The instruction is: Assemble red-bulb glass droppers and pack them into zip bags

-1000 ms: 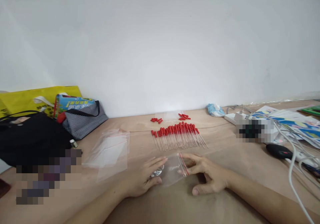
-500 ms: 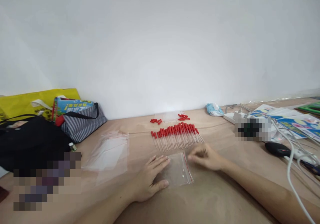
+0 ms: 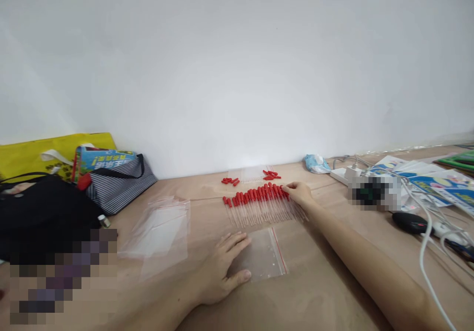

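My left hand (image 3: 225, 268) rests with fingers spread on the left part of a clear zip bag (image 3: 263, 256); the bag lies flat, its red seal line toward the right. Beyond it is a row of glass droppers (image 3: 259, 195) with red rubber bulbs pointing away from me. At the row's right end, my right hand (image 3: 300, 194) pinches the red bulb of a dropper with thumb and fingertips. That dropper's glass tube partly shows beneath the hand.
A stack of clear zip bags (image 3: 163, 230) lies to the left. Loose red bulbs (image 3: 272, 175) and a bag with glass tubes (image 3: 252, 179) sit near the wall. Bags (image 3: 122, 188) stand at far left; cables, a power strip (image 3: 339, 174) and a black mouse (image 3: 410, 222) are right.
My right hand has moved away from the bag's seal edge, forward to the right end of the dropper row, and closed on a bulb. The left hand stays on the bag.
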Available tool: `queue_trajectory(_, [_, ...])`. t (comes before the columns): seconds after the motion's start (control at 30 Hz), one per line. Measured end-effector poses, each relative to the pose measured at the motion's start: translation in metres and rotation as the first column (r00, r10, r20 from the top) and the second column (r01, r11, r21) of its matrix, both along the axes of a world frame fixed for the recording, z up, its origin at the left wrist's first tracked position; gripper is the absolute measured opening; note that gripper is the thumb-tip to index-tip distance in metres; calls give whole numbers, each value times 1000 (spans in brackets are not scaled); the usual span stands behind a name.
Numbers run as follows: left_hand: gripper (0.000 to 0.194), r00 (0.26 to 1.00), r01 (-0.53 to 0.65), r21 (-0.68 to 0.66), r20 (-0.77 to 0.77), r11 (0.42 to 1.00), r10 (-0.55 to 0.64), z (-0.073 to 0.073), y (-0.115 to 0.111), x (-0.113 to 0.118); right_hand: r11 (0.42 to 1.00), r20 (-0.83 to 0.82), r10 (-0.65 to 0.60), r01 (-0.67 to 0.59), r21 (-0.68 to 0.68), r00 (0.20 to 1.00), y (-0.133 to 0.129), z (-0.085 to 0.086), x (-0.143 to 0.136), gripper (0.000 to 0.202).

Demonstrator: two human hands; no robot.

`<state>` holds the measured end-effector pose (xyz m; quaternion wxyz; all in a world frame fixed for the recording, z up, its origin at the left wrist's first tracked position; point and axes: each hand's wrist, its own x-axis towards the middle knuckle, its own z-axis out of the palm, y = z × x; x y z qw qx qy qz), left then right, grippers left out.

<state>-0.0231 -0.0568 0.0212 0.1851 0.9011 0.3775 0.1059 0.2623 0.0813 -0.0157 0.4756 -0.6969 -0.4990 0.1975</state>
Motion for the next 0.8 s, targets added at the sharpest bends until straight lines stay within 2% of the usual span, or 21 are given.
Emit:
queue_trajectory(0.2, [34,996,-33,-27,78,999,35,3,-4,2,999,-165,17,-9,53,986,-2,2,1,20])
queue_trajectory(0.33, [45,999,-23,-64,27,998,25,7,-4,-5,986,-296,80,-31,165,952,-14,16,-1,24])
queue_trajectory(0.43, [56,1000,-7,-113,-25,994,4,9,-3,-12,970,-367,130,-42,239,921,-36,23,-5,27])
queue_trajectory(0.6, [55,998,55,-106,-31,993,-59,9,-3,-15,954,-529,227,-78,288,818,-81,12,-18,37])
queue_trajectory(0.7, [56,998,57,-81,-8,995,-57,8,-4,-13,965,-632,224,-79,249,742,-98,2,-27,37])
queue_trajectory(0.8, [58,1000,29,-88,-7,996,-29,5,-5,-11,971,-706,236,-146,187,668,-107,-1,-36,36])
